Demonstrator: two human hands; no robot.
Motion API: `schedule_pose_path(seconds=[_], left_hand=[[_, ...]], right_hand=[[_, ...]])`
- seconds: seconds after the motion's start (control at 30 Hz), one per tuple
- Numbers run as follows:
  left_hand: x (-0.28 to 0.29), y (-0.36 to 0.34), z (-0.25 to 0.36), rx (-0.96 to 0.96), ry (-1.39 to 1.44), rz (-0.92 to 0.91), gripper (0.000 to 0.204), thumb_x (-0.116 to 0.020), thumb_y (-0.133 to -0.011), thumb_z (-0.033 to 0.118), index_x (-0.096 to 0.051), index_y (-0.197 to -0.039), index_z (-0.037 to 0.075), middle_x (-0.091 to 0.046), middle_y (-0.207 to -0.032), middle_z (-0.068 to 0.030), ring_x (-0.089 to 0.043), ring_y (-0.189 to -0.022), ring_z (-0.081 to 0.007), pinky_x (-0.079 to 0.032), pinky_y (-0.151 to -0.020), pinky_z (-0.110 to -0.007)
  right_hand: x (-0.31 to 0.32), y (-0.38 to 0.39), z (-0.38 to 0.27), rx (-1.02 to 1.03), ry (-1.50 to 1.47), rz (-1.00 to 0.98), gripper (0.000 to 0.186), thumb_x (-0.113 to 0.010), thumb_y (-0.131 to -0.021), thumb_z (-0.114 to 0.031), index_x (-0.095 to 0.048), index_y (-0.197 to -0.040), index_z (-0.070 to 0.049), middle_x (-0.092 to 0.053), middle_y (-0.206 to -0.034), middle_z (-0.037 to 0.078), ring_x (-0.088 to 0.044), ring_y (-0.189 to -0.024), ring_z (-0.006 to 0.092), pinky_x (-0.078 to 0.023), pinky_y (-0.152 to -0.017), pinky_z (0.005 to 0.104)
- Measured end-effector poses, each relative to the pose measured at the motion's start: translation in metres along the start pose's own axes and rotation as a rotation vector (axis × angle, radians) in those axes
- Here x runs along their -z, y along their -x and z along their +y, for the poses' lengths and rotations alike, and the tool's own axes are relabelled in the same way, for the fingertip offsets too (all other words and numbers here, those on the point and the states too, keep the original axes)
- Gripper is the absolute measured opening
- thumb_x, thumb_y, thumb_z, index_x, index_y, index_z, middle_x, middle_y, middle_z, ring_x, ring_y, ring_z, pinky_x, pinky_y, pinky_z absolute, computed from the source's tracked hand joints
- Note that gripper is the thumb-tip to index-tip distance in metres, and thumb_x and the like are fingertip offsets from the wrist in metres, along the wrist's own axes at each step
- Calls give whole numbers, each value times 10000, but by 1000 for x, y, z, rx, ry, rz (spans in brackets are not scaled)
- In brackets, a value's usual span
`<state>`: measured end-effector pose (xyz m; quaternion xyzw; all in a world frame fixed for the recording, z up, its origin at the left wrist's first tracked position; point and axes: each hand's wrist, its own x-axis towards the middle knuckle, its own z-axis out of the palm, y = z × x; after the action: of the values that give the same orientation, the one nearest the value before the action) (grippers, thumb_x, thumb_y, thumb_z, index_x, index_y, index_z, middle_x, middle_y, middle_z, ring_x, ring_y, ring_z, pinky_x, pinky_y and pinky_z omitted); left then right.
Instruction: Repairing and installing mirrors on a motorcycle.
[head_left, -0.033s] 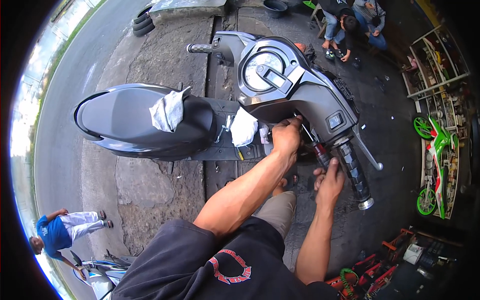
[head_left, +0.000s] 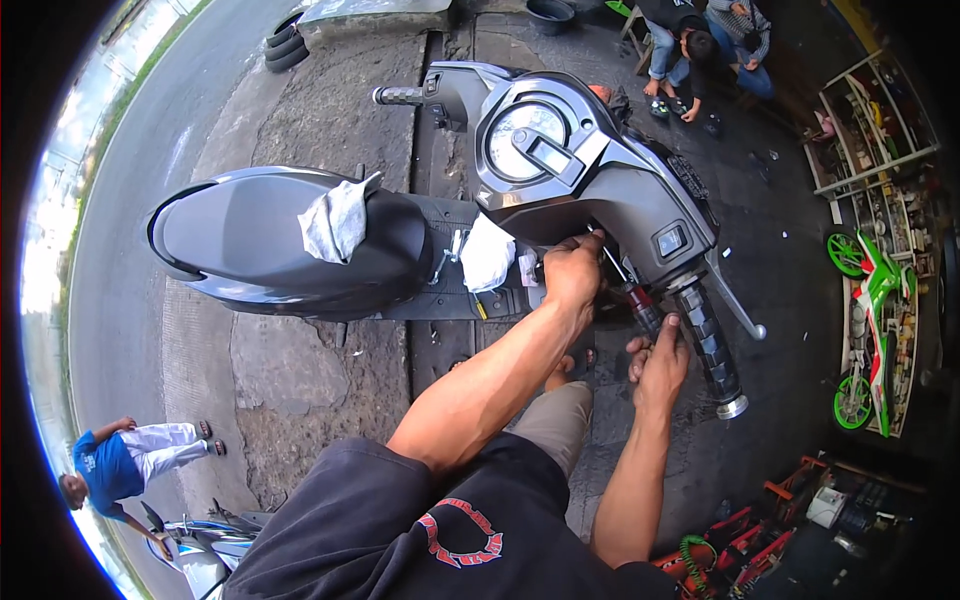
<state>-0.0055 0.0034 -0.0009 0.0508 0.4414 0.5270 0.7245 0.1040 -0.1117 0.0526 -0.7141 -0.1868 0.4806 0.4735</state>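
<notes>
A dark grey scooter (head_left: 640,215) stands across in front of me, its handlebar end on the right. My right hand (head_left: 660,365) is closed around the back end of a screwdriver (head_left: 642,305) with a red and black handle, just left of the black handlebar grip (head_left: 712,350). The screwdriver's shaft slants up and left under the scooter's front cover. Beside that shaft my left hand (head_left: 573,272) is closed at the cover's lower edge. Its fingertips are partly hidden, and what they hold cannot be made out. The screwdriver's tip is hard to see.
A grey rag (head_left: 336,222) lies on the seat (head_left: 235,228). On the footboard are a white cloth (head_left: 488,256) and a yellow-handled tool (head_left: 481,308). A brake lever (head_left: 735,297) juts out at right. People (head_left: 680,45) sit at the back; a green toy-like motorbike (head_left: 876,330) is far right.
</notes>
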Motion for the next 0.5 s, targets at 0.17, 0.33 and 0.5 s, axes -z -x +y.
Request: schedule_pose_path(seconds=[0.17, 0.33, 0.5], left_hand=[[-8, 6, 4, 30, 20, -7, 171, -624, -943, 172, -617, -840, 35, -489, -599, 5, -397, -438, -98, -316, -408, -256], [-5, 8, 7, 32, 53, -1, 168, -601, -957, 154, -601, -815, 64, -451, -596, 23, -365, -446, -86, -305, -416, -243], [-13, 9, 6, 56, 41, 9, 144, -604, -955, 153, -604, -840, 67, -452, -597, 30, -364, -449, -80, -308, -418, -242]], right_hand=[[-1, -24, 26, 1090, 420, 71, 450, -477, -1024, -364, -524, -1254, 21, -593, -669, 70, -414, -392, 60, -319, -341, 207], [0, -5, 6, 91, -53, -13, 468, -504, -1008, -371, -529, -1258, 23, -637, -758, 90, -469, -462, 63, -370, -388, 220], [14, -33, 42, 938, 632, 162, 507, -561, -988, -344, -497, -1337, 18, -652, -800, 89, -447, -462, 58, -373, -401, 211]])
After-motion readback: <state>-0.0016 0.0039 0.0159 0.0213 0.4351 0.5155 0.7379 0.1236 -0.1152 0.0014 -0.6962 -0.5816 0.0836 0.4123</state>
